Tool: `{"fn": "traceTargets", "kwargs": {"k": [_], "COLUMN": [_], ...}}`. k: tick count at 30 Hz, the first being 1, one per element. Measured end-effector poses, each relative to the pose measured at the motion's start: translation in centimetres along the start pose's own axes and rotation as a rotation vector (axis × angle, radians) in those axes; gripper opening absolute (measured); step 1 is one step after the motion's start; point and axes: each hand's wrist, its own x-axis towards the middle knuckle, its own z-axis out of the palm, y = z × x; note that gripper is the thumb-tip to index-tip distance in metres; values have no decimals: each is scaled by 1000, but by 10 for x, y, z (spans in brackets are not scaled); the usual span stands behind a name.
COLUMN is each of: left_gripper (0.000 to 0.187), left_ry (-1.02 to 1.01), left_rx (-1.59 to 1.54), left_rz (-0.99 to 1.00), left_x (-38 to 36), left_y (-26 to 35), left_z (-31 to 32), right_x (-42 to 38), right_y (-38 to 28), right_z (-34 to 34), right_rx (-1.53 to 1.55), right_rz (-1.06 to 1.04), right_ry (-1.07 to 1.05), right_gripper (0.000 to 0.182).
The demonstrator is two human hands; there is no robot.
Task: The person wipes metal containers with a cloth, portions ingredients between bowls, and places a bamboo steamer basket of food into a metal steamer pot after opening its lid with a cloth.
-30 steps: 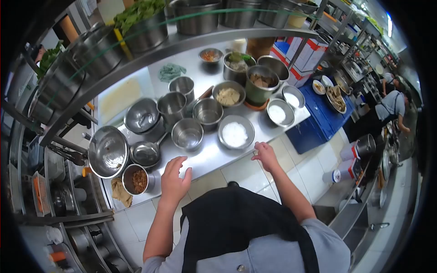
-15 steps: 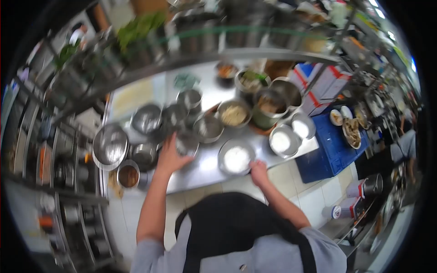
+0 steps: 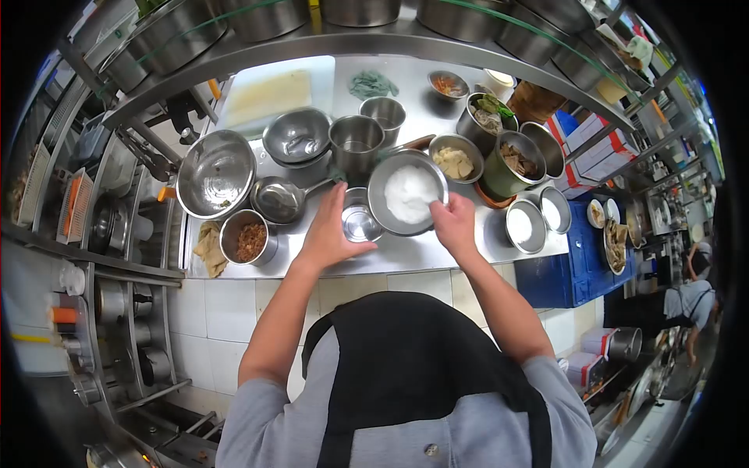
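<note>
My right hand [image 3: 454,225] is closed on the rim of a steel bowl [image 3: 376,204]. White powder [image 3: 411,195] lies in that bowl, which is tilted toward me. My left hand [image 3: 326,234] is open, thumb and fingers spread round the near left side of a small steel container [image 3: 361,218]. The bowl in my right hand overlaps this container's right edge in the view. A ladle [image 3: 279,200] lies left of my left hand. Just behind the container stands a steel pot [image 3: 356,147]. A bowl of pale yellow pieces [image 3: 454,164] sits right of the powder bowl.
A large steel bowl [image 3: 216,173] and a pot of brown crumbs [image 3: 251,240] stand at the left. Two containers of white contents [image 3: 525,225] are at the right table edge, beside a blue crate [image 3: 558,253]. A shelf rail [image 3: 374,43] crosses above the table's back.
My right hand has lifted the powder bowl and brought it left beside the small container. My left hand remains by that container. The camera view has shifted and sharpened.
</note>
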Motion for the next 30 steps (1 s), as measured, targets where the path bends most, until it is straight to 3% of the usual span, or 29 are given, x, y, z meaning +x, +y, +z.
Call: {"fn": "traceTargets", "kwargs": {"k": [2,10,13,15,24,30], "left_gripper": [128,128,124,125,128,133], "left_ry": [22,90,93,114,179,210], "left_rx": [-30,-119,-112,-121,-162,-206], "left_rz": [28,18,23,26,-15,-96], "left_x": [-1,-6,-7,-7,-10,-17], "left_y": [-2,-12,-13,-13,-14,-16], "left_z": [4,9,9,11,17,25], "right_x": [1,-3,-6,-7,-8,-8], "right_y": [-25,-21,-22,-20,-23,-34], "right_z": [16,56,62,63,62,58], "right_rx": [-9,-250,-397,-513,-581,-632], "right_rz": [-25,-171,-352,-588,-921,-1009], "right_ry": [-7,-3,17,4,-54,-155], "right_gripper": [19,22,21,21,22,23]}}
